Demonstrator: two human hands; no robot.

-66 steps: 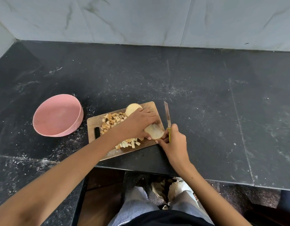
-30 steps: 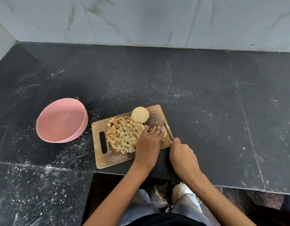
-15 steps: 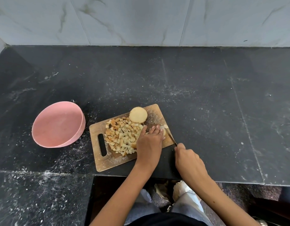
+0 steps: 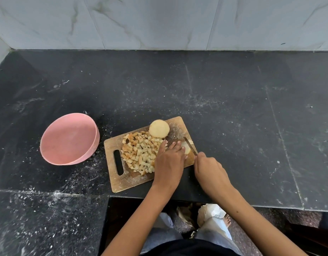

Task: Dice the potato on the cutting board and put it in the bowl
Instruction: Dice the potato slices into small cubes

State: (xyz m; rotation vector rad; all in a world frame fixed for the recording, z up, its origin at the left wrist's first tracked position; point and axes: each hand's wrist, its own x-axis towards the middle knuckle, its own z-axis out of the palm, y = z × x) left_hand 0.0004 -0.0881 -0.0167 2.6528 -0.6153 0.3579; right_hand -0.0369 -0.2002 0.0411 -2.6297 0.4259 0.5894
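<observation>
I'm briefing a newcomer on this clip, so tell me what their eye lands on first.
First, the pale heap of diced potato on the cutting board at the counter's near edge. Beside it the left hand presses a potato piece while the right hand works the knife. Next the pink bowl, left of the board, with nothing in it.

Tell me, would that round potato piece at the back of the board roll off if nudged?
Probably not: the round potato piece seems to sit on one flat cut face, so it would likely slide on the cutting board rather than roll. Tipped onto its curved side, it could roll. Its cut surface may be slippery.
</observation>
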